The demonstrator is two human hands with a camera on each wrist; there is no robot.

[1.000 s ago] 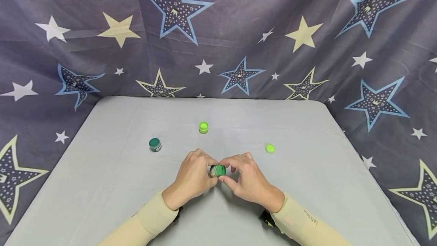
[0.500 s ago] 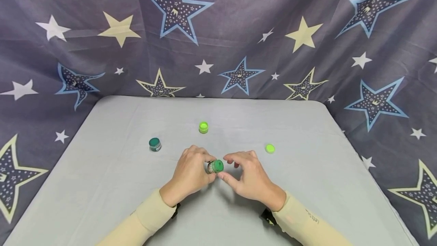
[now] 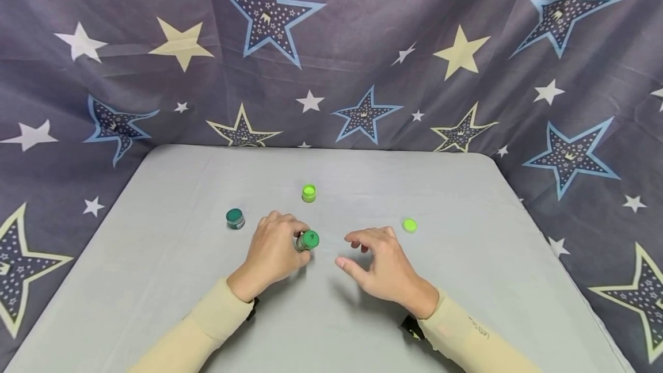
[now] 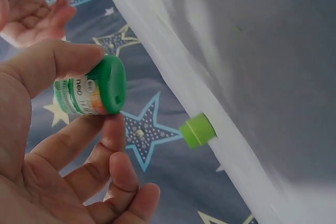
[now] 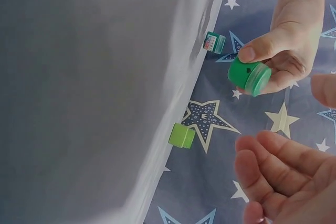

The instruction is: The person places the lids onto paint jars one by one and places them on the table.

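Thumb and fingers of my left hand (image 3: pixel 273 251) pinch a small paint jar (image 3: pixel 309 240) with a green top, tilted and held above the table. Its printed label shows in the left wrist view, where the jar (image 4: pixel 89 88) sits between the thumb and fingertips. My right hand (image 3: pixel 385 266) is apart from it, fingers loosely bent, thumb spread and nothing held; in the right wrist view its fingers (image 5: pixel 283 169) appear below the jar. Beyond the hands stands a light green jar (image 3: pixel 309 193), and a dark teal-topped jar (image 3: pixel 235 219) is left of the left hand.
A flat light green disc, like a jar lid (image 3: pixel 410 225), lies on the table beyond the right hand. Pale grey cloth covers the table (image 3: pixel 456 189). Behind it and along its sides hangs a dark curtain (image 3: pixel 331 33) printed with stars.
The left hand has carried the green-topped jar leftward and slightly away from me. My right hand's fingers have left the jar and the hand has drawn a little to the right.
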